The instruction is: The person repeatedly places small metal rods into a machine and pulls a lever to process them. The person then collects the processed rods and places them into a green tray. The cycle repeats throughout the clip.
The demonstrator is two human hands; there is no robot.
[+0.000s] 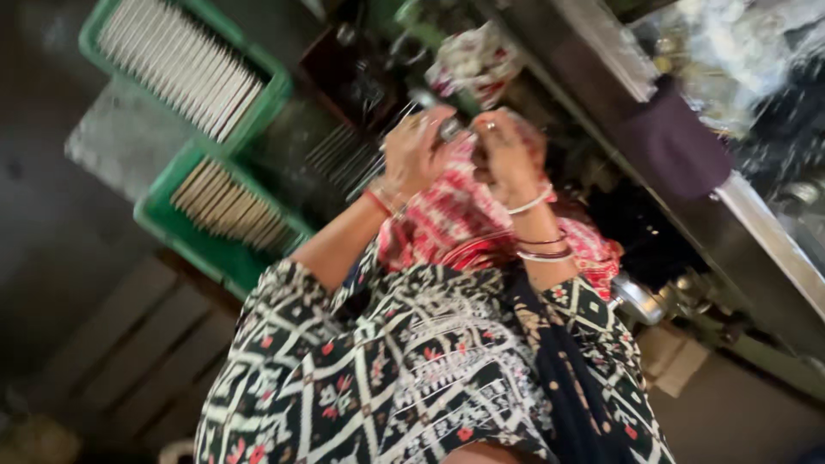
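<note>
Both hands are raised close together in front of me, and the picture is blurred. My left hand (pixel 417 150), with a red bangle at the wrist, pinches a small shiny metal piece (pixel 449 130) in its fingertips. My right hand (pixel 507 153) has a ring and white bangles, and its fingers are curled right beside that piece. The blur hides what it grips. A red-and-white patterned cloth (pixel 451 219) lies draped under both wrists. My patterned black, white and red sleeves fill the lower part of the view.
Two green plastic crates (pixel 258 116) (pixel 185 236) hold rows of thin flat plates, at the left. A bundle of thin metal rods (pixel 344 159) lies between them and my hands. A long metal machine frame (pixel 756 223) runs along the right, with a dark cloth (pixel 675 142) on it.
</note>
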